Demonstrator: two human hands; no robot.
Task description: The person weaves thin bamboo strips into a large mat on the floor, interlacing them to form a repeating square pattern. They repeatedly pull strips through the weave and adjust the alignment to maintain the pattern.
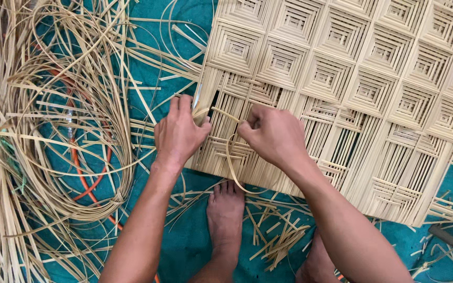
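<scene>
A large woven panel of pale cane strips [352, 84], patterned in nested squares, lies on a teal floor cover. My left hand [179, 133] presses on the panel's near left corner, fingers gripping its edge beside a thin metal blade. My right hand [271, 136] pinches a loose thin cane strip [230, 162] that loops down from the weave toward my feet. The two hands sit close together over the unfinished part of the weave.
A big tangled coil of loose cane strips [53, 120] fills the left, with an orange cord [79, 173] running through it. Short offcuts [279, 236] litter the teal cover [184, 246] around my bare feet [225, 215]. Dark objects lie at the right edge [452, 238].
</scene>
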